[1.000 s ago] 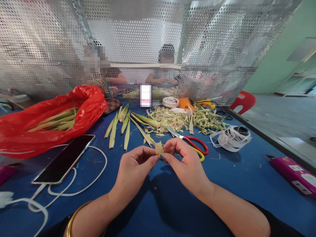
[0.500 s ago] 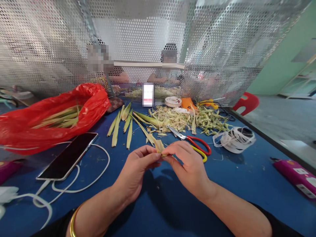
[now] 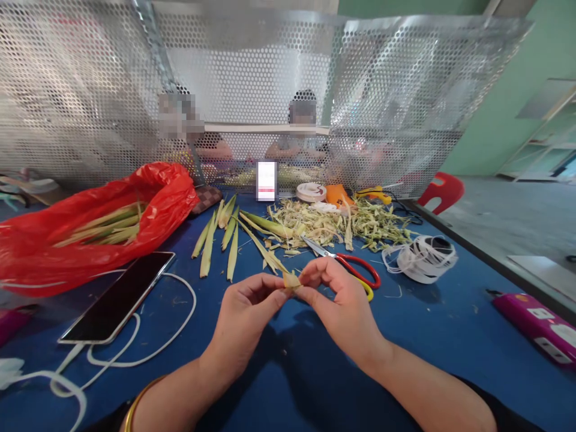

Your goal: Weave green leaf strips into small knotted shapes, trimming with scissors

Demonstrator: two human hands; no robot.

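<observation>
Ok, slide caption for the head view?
Left hand and right hand pinch a leaf piece above a blue table, scissors and leaf scraps beyond.

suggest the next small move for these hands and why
Perhaps use the right hand to fold the leaf piece over while the left hand steadies it: both hands seem to pinch it low down, and its pale end sticks up between them.

Left hand [image 3: 246, 315] and right hand [image 3: 344, 306] pinch small pale leaf piece [image 3: 291, 280] at fingertips, above blue table [image 3: 189, 342]. Scissors [image 3: 318, 247] just beyond right hand, near shredded-leaf heap [image 3: 315, 223]. Red bag [image 3: 164, 186] at left, holding leaf strips [image 3: 108, 227].
</observation>
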